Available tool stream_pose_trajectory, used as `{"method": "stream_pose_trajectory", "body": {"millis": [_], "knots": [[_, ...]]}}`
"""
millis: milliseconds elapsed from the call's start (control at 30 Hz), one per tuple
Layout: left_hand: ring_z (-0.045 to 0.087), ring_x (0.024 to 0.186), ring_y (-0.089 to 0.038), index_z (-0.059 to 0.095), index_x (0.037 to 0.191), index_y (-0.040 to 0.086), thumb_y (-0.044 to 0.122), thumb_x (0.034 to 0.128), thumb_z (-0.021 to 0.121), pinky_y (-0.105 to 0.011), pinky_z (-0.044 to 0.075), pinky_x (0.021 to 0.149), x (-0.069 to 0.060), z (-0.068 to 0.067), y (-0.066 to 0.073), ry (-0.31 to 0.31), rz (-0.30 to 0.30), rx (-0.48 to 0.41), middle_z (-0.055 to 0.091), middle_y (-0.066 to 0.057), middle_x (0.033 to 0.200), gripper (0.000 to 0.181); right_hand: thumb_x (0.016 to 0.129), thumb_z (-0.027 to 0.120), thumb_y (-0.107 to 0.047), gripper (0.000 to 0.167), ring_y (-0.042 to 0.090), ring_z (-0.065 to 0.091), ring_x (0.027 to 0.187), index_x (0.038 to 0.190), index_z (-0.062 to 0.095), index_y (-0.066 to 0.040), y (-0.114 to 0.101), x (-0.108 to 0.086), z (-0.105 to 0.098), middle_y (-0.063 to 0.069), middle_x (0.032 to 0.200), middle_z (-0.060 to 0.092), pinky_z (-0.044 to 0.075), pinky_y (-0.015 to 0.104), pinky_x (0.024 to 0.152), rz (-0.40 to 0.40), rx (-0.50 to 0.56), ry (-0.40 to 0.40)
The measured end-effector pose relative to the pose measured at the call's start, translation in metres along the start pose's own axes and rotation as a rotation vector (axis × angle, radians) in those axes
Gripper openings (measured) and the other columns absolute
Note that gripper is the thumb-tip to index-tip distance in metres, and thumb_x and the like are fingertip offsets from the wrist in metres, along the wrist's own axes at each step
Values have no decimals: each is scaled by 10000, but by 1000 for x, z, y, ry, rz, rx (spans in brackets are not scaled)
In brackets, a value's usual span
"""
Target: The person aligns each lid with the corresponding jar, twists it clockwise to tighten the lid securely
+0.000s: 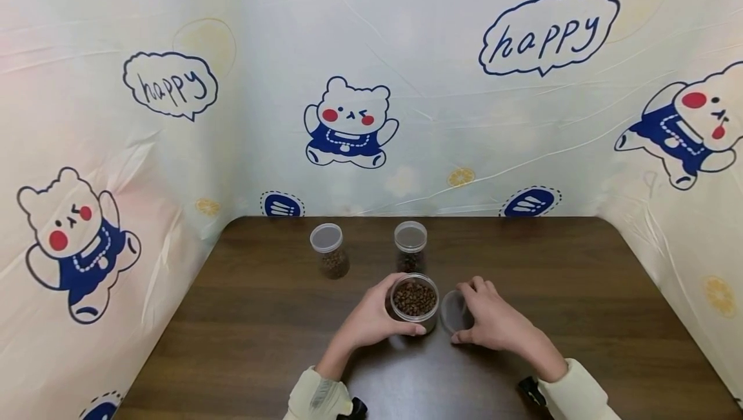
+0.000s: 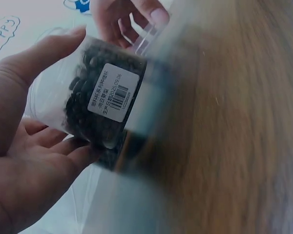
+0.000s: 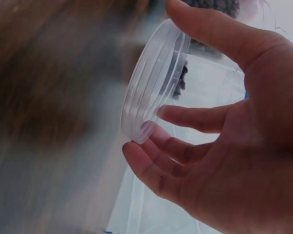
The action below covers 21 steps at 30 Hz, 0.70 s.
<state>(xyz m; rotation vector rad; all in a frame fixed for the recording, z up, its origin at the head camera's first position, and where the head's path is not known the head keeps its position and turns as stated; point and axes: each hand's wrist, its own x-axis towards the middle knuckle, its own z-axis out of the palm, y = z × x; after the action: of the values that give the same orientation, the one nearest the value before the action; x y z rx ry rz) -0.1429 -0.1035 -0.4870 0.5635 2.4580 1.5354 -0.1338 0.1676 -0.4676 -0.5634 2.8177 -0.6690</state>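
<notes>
My left hand (image 1: 371,318) grips an open clear plastic jar (image 1: 415,320), thumb on the near side and fingers round the far side. Small brown bean-like pieces (image 1: 414,297) fill much of it. A white printed label with a barcode (image 2: 115,92) shows on its wall in the left wrist view. Just right of the jar, my right hand (image 1: 496,318) holds a clear round screw lid (image 3: 142,83) by its rim, between thumb and fingers. The lid is low by the tabletop, apart from the jar; whether it touches the wood I cannot tell.
Behind the gripped jar stands a lidded jar (image 1: 411,239) of dark pieces. Another lidded jar (image 1: 331,255) stands farther left. The brown wooden table (image 1: 261,330) ends at a printed cloth backdrop (image 1: 441,117), with cloth on both sides too.
</notes>
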Motion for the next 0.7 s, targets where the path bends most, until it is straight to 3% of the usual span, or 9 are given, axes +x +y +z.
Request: {"method": "stream_pose_trajectory", "body": {"millis": [267,700], "knots": [[634,1264,-125,529,1466,299,345,684,1009,-343,471,1127,-6,-7,-12,-30,1,-14,669,96,1374,919,711,975,-352,883,364,503,1183,1386,572,51,-2,3,6,212,1296,558,511,513,942,-7,-29,-44],[637,1283,-136,521,1477,273,288,684,1009,-306,463,1125,-7,-5,-23,-37,-30,-80,666,84,1390,932,677,996,-377,904,361,508,1145,1378,582,17,-2,5,9,179,1257,558,480,572,971,-21,-52,-92]]}}
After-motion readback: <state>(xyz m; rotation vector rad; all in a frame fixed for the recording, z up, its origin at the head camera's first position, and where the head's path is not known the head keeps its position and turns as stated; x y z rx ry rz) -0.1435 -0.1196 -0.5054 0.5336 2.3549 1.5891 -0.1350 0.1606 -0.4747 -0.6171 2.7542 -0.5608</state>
